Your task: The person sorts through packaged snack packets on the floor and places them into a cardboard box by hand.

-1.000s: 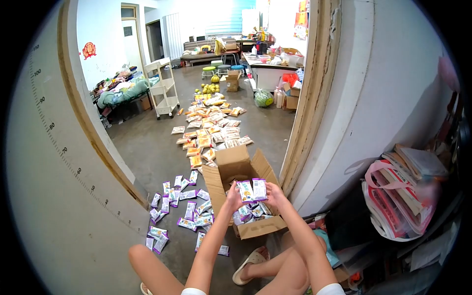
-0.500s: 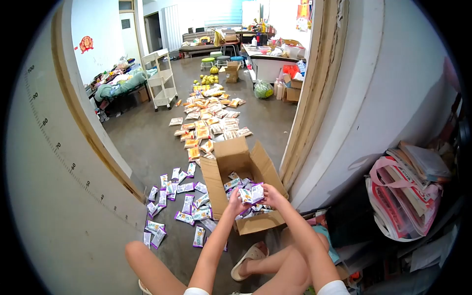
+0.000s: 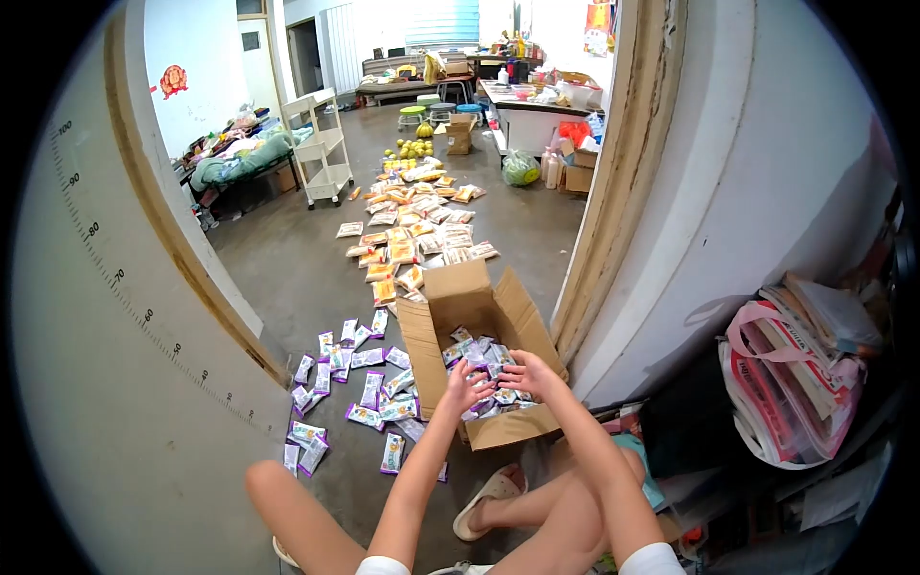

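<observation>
An open cardboard box (image 3: 436, 436) stands on the floor in front of me, its flaps spread. Inside lies a heap of small white-and-purple packets (image 3: 484, 351). Over the left part of the box, my left hand (image 3: 468, 386) has its fingers apart and holds nothing. My right hand (image 3: 527, 375) is likewise open and bare, above the heap on the right side. More packets of the same kind (image 3: 371, 390) lie scattered on the floor left of the box.
Behind the box, orange-and-white bags (image 3: 402, 251) spread along the floor toward yellow-green round fruit (image 3: 414, 149). A white trolley (image 3: 331, 177) stands at the left. The door frame (image 3: 613, 182) and a stuffed pink-handled bag (image 3: 791, 383) are on my right.
The packets held between my two hands have been let go into the box. Both hands have opened. The view has shifted slightly.
</observation>
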{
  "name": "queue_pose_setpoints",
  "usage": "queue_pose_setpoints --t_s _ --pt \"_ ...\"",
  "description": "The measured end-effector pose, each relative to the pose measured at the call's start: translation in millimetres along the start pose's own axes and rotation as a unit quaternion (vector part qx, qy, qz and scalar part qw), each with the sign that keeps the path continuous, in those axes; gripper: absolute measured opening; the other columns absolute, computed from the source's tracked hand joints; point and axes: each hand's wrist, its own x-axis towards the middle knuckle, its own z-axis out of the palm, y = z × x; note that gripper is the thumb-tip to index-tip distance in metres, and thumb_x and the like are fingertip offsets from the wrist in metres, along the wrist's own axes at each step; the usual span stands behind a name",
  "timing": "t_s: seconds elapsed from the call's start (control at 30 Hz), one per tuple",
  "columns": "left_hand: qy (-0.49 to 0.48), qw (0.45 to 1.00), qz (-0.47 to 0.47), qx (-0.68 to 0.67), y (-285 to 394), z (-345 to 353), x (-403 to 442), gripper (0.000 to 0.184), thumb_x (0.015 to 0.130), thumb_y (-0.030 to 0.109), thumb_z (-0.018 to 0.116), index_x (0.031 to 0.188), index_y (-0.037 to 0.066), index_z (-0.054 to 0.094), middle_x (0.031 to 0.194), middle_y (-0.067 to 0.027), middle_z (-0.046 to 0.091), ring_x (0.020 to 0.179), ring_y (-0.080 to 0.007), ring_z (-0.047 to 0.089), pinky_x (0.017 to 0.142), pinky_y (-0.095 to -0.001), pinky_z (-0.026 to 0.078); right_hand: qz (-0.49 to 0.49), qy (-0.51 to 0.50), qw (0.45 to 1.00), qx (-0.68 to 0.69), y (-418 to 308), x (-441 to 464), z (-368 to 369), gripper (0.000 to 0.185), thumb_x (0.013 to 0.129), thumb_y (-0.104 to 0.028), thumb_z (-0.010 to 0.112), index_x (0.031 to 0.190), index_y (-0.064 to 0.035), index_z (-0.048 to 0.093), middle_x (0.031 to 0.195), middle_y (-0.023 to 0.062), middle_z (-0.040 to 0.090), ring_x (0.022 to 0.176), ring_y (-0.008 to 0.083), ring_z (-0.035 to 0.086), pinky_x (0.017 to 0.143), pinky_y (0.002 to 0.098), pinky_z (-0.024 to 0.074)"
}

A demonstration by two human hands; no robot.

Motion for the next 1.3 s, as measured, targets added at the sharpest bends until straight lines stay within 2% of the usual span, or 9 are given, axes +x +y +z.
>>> queue_pose_setpoints --t_s 0.17,0.27,0.5,0.63,0.73,0.87,0.9,1.13,1.3 --pt "0.02 0.999 0.01 0.036 -1.2 -6.7 1.0 0.063 0.072 0.044 0.036 0.119 0.01 0.01 0.114 -0.0175 0.026 0.097 -0.0368 0.034 0.078 -0.0483 0.029 -0.01 0.001 0.999 -0.031 -1.2 4.3 0.0 0.039 0.073 -0.022 0.045 0.105 -0.0053 0.031 0.105 0.0169 0.031 0.094 0.0323 0.036 0.074 0.0455 0.0372" --pt "0.033 0.999 0.011 0.04 -0.1 -9.1 -3.6 0.063 0.073 0.044 0.035 0.119 0.01 0.01 0.114 -0.0169 0.027 0.097 -0.0364 0.034 0.079 -0.0474 0.028 -0.013 0.004 1.0 -0.022 -0.9 10.4 2.3 0.043 0.067 -0.017 0.052 0.103 -0.0046 0.031 0.105 0.0174 0.029 0.083 0.031 0.043 0.066 0.045 0.0407" --pt "0.041 0.998 0.016 0.034 10.1 -25.4 -14.3 0.062 0.073 0.043 0.034 0.119 0.01 0.01 0.114 -0.0173 0.026 0.097 -0.0358 0.034 0.081 -0.0455 0.027 -0.072 0.003 0.995 -0.07 12.1 10.2 29.6 0.027 0.068 -0.013 0.05 0.09 -0.0053 0.036 0.097 0.0139 0.037 0.083 0.0302 0.044 0.069 0.0446 0.0402" --pt "0.035 0.999 0.035 0.021 19.8 -37.5 -22.4 0.065 0.072 0.045 0.037 0.119 0.011 0.009 0.115 -0.0167 0.026 0.095 -0.0348 0.037 0.08 -0.0442 0.028 -0.061 -0.015 0.996 -0.06 22.9 16.0 45.4 0.049 0.065 -0.01 0.054 0.103 -0.0083 0.024 0.104 0.0153 0.034 0.084 0.0303 0.045 0.066 0.0456 0.0404" --pt "0.018 0.999 0.044 0.004 29.1 -46.5 -31.9 0.063 0.072 0.043 0.037 0.119 0.012 0.009 0.115 -0.0169 0.027 0.095 -0.0349 0.037 0.08 -0.0436 0.028 -0.051 -0.028 0.996 -0.069 29.3 22.8 54.7 0.048 0.065 -0.01 0.053 0.104 -0.0078 0.024 0.103 0.0149 0.035 0.083 0.0301 0.045 0.066 0.0451 0.0407" --pt "0.031 0.998 0.052 -0.021 42.2 -50.4 -49.9 0.059 0.076 0.038 0.034 0.119 0.009 0.007 0.113 -0.0192 0.027 0.098 -0.0366 0.034 0.082 -0.0442 0.028 -0.058 -0.032 0.993 -0.099 36.1 26.5 74.8 0.029 0.068 -0.01 0.049 0.091 -0.0057 0.033 0.096 0.016 0.04 0.083 0.0293 0.047 0.067 0.0424 0.0414" --pt "0.022 0.997 0.059 -0.043 43.6 -53.9 -53.0 0.058 0.076 0.037 0.034 0.119 0.009 0.007 0.113 -0.0187 0.027 0.098 -0.0365 0.034 0.082 -0.0445 0.028 -0.065 -0.021 0.991 -0.119 36.8 19.1 84.7 0.026 0.069 -0.011 0.048 0.09 -0.0051 0.034 0.094 0.0143 0.042 0.08 0.0273 0.048 0.066 0.0388 0.042" --pt "0.023 0.995 0.07 -0.066 47.3 -75.1 -80.8 0.054 0.076 0.035 0.034 0.117 0.008 0.012 0.11 -0.0179 0.03 0.096 -0.0361 0.036 0.08 -0.0459 0.03 -0.105 -0.051 0.985 -0.129 62.0 43.8 117.6 0.024 0.069 -0.011 0.049 0.09 -0.0022 0.038 0.084 0.0124 0.047 0.073 0.0237 0.05 0.063 0.0299 0.0417" --pt "0.002 0.994 0.076 -0.08 52.7 -94.4 -95.2 0.05 0.075 0.036 0.035 0.113 0.008 0.02 0.102 -0.0166 0.037 0.089 -0.0345 0.042 0.074 -0.0452 0.035 -0.098 -0.093 0.985 -0.11 83.8 51.2 149.8 0.027 0.07 -0.005 0.046 0.094 0.0016 0.035 0.083 0.016 0.046 0.075 0.0265 0.051 0.066 0.033 0.0434"
